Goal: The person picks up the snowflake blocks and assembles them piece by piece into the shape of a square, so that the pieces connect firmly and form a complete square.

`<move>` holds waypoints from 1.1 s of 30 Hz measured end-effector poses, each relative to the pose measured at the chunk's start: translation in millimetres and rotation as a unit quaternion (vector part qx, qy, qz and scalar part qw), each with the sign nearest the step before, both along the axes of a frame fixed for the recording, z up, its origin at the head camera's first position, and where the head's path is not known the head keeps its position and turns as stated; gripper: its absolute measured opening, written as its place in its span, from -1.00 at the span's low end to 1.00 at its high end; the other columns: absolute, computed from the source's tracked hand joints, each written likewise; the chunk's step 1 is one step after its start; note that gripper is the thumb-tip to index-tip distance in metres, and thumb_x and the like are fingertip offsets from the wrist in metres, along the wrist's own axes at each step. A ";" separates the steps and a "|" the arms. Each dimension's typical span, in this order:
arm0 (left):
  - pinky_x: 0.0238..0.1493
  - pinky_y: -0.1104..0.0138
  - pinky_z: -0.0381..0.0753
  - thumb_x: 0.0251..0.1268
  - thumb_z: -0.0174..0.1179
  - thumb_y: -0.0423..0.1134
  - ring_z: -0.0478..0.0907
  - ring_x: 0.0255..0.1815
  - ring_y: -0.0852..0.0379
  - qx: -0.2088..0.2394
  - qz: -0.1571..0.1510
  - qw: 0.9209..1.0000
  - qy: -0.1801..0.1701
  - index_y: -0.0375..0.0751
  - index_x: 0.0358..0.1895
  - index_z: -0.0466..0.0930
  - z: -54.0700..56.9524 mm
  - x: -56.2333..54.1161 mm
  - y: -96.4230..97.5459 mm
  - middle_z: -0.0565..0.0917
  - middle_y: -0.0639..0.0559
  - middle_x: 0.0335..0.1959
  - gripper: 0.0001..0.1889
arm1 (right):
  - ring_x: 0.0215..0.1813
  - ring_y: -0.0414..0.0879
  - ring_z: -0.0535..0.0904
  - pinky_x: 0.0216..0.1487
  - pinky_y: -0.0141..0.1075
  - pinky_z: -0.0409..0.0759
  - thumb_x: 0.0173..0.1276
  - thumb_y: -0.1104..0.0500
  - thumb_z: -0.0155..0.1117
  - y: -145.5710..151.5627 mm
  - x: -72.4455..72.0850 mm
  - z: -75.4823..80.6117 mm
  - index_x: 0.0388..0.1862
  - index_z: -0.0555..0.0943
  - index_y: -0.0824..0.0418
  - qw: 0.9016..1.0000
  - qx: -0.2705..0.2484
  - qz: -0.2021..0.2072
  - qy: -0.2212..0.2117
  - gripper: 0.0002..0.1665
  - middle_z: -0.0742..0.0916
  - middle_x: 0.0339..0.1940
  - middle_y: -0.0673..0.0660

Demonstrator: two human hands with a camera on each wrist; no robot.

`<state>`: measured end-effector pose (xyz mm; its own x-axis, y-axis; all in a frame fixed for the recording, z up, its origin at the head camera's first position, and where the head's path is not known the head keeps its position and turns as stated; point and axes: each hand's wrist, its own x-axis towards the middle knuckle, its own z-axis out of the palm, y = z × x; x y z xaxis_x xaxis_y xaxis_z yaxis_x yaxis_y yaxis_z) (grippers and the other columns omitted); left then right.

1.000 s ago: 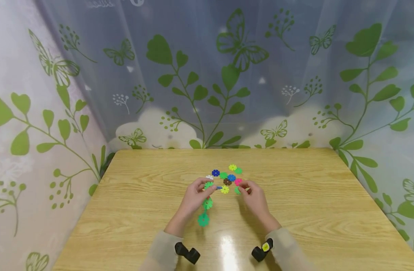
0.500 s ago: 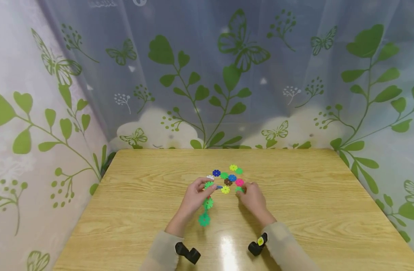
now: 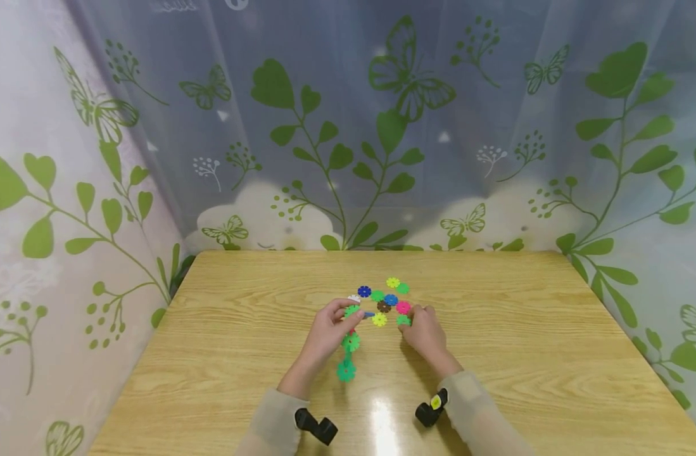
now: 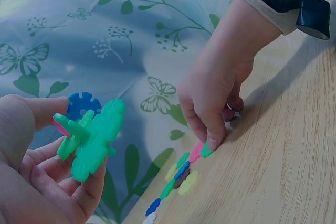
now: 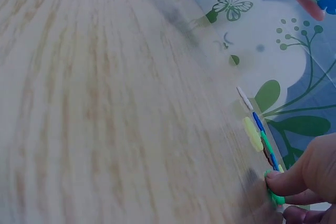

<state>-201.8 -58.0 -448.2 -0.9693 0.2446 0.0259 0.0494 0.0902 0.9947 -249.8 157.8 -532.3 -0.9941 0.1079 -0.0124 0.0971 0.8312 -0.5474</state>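
Observation:
My left hand holds up a chain of joined interlocking plastic discs, notched like flowers. Green discs stand out in it, along with a blue disc by the thumb and a bit of red-pink. In the head view the chain hangs below the hand, ending in a green disc. Down at the tabletop, my right hand pinches a loose green disc between thumb and fingers, at the near right of the loose group. A pink disc lies just beyond it.
On the wooden table several loose discs lie close together, among them a yellow disc, a brown disc and a dark blue disc. A patterned curtain stands behind the table.
My right hand has come down onto the green disc, its wrist shifting slightly left and forward. The left hand keeps its hold; the chain's lower end has swung slightly right.

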 end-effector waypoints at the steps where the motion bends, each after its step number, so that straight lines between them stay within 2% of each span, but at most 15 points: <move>1: -0.32 0.33 0.52 0.32 0.14 -0.22 0.52 -0.31 -0.03 0.001 0.000 1.000 0.000 -0.27 0.07 0.47 -0.3 -0.3 0.3 0.65 -0.15 -0.11 -0.68 | -0.35 0.03 0.48 -0.47 -0.16 0.52 0.13 0.11 0.39 0.3 0.2 0.6 -0.22 0.48 0.29 1.000 -0.001 0.002 -0.002 -0.63 0.49 -0.19 0.26; 4: -0.29 0.33 0.53 0.32 0.14 -0.21 0.53 -0.27 -0.03 0.002 -0.001 1.000 0.000 -0.26 0.08 0.47 -0.9 -0.7 1.0 0.65 -0.14 -0.10 -0.68 | -0.38 0.01 0.47 -0.51 -0.22 0.48 0.12 0.15 0.39 1.3 1.6 1.5 -0.19 0.43 0.26 1.000 -0.010 0.014 0.000 -0.62 0.53 -0.28 0.20; 10: -0.26 0.33 0.55 0.33 0.14 -0.21 0.53 -0.29 0.18 0.002 -0.004 1.000 -0.003 -0.26 0.08 0.46 -1.4 0.1 1.9 0.64 -0.15 -0.08 -0.68 | -0.49 -0.08 0.45 -0.59 -0.31 0.39 0.18 0.26 0.29 3.1 8.0 0.1 -0.15 0.44 0.24 0.997 -0.058 0.022 0.038 -0.71 0.60 -0.46 0.09; 16: -0.33 0.34 0.51 0.33 0.14 -0.21 0.48 -0.36 0.13 0.000 0.001 1.000 -0.003 -0.26 0.08 0.47 -1.4 -0.1 2.7 0.64 -0.18 -0.10 -0.68 | -0.41 -0.06 0.49 -0.46 -0.29 0.50 0.23 0.36 0.22 -0.8 16.0 -1.0 -0.16 0.48 0.31 0.984 -0.153 0.023 0.093 -0.80 0.59 -0.45 0.12; 20: -0.31 0.34 0.52 0.33 0.14 -0.21 0.49 -0.34 0.10 0.003 0.003 1.000 -0.006 -0.26 0.09 0.47 -1.9 -0.4 2.7 0.64 -0.18 -0.08 -0.67 | -0.38 -0.05 0.49 -0.41 -0.30 0.52 0.21 0.40 0.25 -4.9 21.2 -1.6 -0.17 0.51 0.33 0.970 -0.202 0.025 0.134 -0.79 0.59 -0.44 0.14; 23: -0.25 0.33 0.55 0.33 0.14 -0.20 0.53 -0.28 0.13 0.002 0.004 1.000 -0.008 -0.25 0.09 0.46 -1.4 -0.3 3.2 0.64 -0.14 -0.07 -0.67 | -0.40 -0.08 0.48 -0.46 -0.36 0.50 0.20 0.41 0.28 -7.0 23.8 -0.2 -0.15 0.53 0.33 0.958 -0.240 0.036 0.156 -0.78 0.60 -0.42 0.15; 29: -0.28 0.33 0.53 0.33 0.14 -0.21 0.50 -0.36 0.14 0.007 0.004 1.000 -0.004 -0.29 0.08 0.46 -7.5 -3.4 3.8 0.64 -0.17 -0.09 -0.67 | -0.47 -0.19 0.46 -0.54 -0.47 0.45 0.18 0.41 0.29 -15.9 29.9 13.0 -0.10 0.58 0.38 0.929 -0.318 0.053 0.180 -0.73 0.64 -0.40 0.18; 33: -0.30 0.33 0.52 0.31 0.16 -0.16 0.47 -0.39 0.15 0.017 0.012 1.000 -0.008 -0.25 0.09 0.46 -22.5 -11.4 3.8 0.65 -0.15 -0.09 -0.64 | -0.57 -0.23 0.42 -0.62 -0.49 0.42 0.18 0.49 0.24 -25.2 42.3 34.9 -0.14 0.54 0.49 0.898 -0.394 0.065 0.186 -0.76 0.62 -0.45 0.31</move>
<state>-213.2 -54.2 -470.7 -0.9751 0.2211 0.0189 0.0326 0.0582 0.9978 -207.5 132.6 -497.4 -0.9490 0.0944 0.3010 -0.2835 0.1626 -0.9451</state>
